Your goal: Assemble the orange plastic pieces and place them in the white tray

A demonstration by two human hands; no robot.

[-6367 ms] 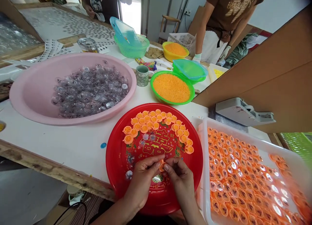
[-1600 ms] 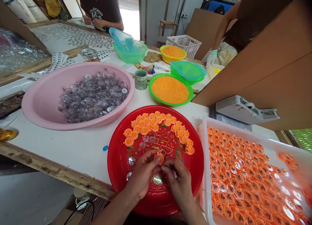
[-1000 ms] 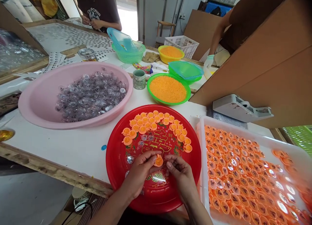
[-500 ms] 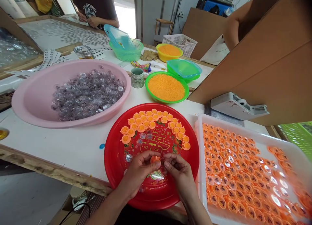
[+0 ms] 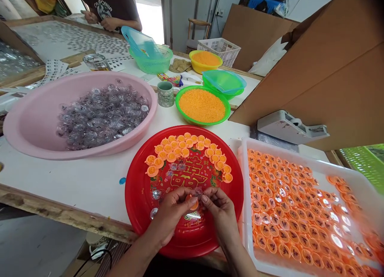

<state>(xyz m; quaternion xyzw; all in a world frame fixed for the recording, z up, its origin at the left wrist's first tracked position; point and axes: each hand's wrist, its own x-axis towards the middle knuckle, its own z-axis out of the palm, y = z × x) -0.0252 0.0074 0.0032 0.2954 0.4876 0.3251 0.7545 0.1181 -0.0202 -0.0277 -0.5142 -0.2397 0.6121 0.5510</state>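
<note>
Both hands' fingers pinch one small orange cup (image 5: pixel 193 205) over the red tray (image 5: pixel 141 197); its orientation is unclear.

small workshop | pink basin (image 5: pixel 27 121) of clear lids — tray (image 5: pixel 303 153) of filled orange cups

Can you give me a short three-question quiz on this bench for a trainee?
1. True or false: the pink basin holds orange granules.
2. Which lies to the right of the red tray? A) white tray of capped orange cups B) mug C) glass jar
3. Fill in: both hands, left and right, pinch one small orange ____ over the red tray.

Key: 1 false, it holds clear caps; the granules fill the green bowl. 2 A, the white tray. 3 cup.
</note>
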